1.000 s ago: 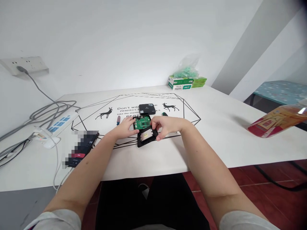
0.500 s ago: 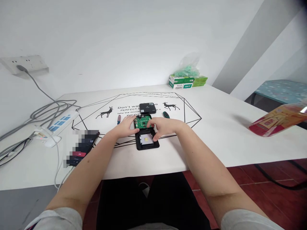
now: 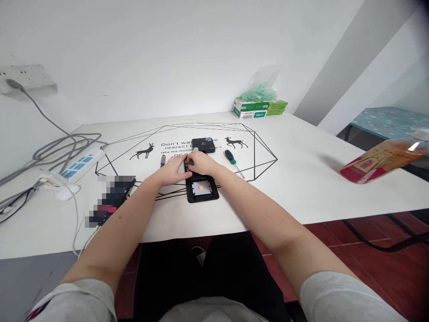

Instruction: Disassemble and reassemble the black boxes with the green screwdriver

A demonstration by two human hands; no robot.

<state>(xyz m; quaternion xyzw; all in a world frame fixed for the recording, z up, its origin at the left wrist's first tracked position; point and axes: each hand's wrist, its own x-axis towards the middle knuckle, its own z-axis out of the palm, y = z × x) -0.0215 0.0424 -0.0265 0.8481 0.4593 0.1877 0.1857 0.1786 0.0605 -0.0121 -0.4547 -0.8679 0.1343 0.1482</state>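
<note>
My left hand (image 3: 173,171) grips the left side of a green circuit board (image 3: 187,167) in a black casing, thumb along its near edge. Over the board bends my right hand (image 3: 203,163), fingertips pinched together at its left part; whatever they hold is too small to tell. Most of the board is covered by that hand. Just nearer to me, a black case cover (image 3: 202,200) lies flat with a silvery plate (image 3: 202,188) inside, a yellowish square at its centre. Behind the hands sits a closed black box (image 3: 203,145) with labels.
A green-handled screwdriver (image 3: 230,156) lies right of the hands, a red-and-blue one (image 3: 163,160) to the left. A phone (image 3: 122,192), a power strip (image 3: 80,163) and cables (image 3: 50,154) occupy the left. An orange drink bottle (image 3: 382,161) lies right; small boxes (image 3: 251,107) stand at the back.
My right hand has laid the black case cover flat, let go of it and moved left over the circuit board. My left hand stays at the board. The view has shifted slightly.
</note>
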